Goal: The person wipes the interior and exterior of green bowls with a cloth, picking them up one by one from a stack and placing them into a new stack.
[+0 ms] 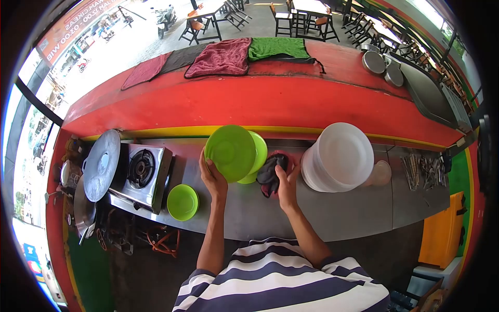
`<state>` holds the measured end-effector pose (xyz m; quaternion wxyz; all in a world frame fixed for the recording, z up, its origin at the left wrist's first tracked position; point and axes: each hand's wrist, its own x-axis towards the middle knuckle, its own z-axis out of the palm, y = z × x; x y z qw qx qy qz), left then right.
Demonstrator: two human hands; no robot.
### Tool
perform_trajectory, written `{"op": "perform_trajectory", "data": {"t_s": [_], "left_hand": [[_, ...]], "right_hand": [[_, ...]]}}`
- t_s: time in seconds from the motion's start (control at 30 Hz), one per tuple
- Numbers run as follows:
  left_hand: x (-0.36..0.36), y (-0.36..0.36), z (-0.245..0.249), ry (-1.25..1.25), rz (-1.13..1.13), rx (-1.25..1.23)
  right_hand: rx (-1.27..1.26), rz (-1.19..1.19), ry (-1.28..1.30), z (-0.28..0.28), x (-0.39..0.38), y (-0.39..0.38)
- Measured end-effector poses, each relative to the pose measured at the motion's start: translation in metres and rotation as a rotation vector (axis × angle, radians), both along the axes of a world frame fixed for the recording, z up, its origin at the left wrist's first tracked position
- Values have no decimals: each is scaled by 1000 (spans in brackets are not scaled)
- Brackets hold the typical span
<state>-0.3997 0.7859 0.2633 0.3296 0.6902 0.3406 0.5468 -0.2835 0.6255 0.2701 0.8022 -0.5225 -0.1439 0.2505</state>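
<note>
My left hand [212,178] grips the rim of a green bowl [231,154], holding it tilted above the steel counter. Partly hidden behind it is a second green bowl [258,156]. In my right hand [287,188] a dark grey cloth with a reddish underside [270,174] is bunched up, to the right of the bowls and apart from the held one. A smaller green bowl [183,202] rests on the counter to the left of my left forearm. Just right of my right hand stands a tall stack of white plastic tubs [332,161].
A gas stove [140,174] and a large wok [102,165] stand at the left. Cutlery [423,171] lies at the counter's right end. Folded cloths [221,57] hang over the red ledge [260,101] ahead, with metal pans [374,62] at its right.
</note>
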Motion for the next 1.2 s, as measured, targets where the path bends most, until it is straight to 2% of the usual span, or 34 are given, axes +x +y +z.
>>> {"op": "perform_trajectory", "data": {"t_s": [0.03,0.1,0.17,0.2,0.3,0.47,0.57,0.67,0.77,0.87,0.97,1.07,1.17,1.2], "left_hand": [[-2,-11,6,20,4,7],[-7,-35,11,61,-22,-34],[-11,-67,11,103,-80,-132],[-12,-80,15,147,-78,-62],[-26,-99,19,156,66,-78],[-77,-106,6,194,97,-155],[-97,-128,4,195,83,-209],[-113,-150,6,163,89,-210],[-136,-161,1,151,188,-126],[-160,-182,8,61,275,-244],[-179,-200,-8,5,377,-163],[-190,-232,-17,-68,325,-332],[-200,-258,-32,-46,194,-379],[-203,-264,-30,18,179,-422]], "right_hand": [[33,-36,-61,12,0,7],[-64,-32,-373,8,-2,29],[-328,-125,-1100,17,-9,41],[-315,-35,-1077,14,-20,44],[-246,253,-1017,-4,-54,35],[-100,764,-874,-31,-75,-21],[-120,916,-828,-47,-73,-41],[-239,575,-1327,-49,-81,-54],[-432,384,-1436,-10,-109,-77],[-359,517,-1361,5,-136,-98],[-240,775,-1148,-16,-160,-116],[-173,814,-958,-23,-189,-134],[-165,759,-941,-41,-196,-138],[-178,700,-1070,-45,-192,-135]]}}
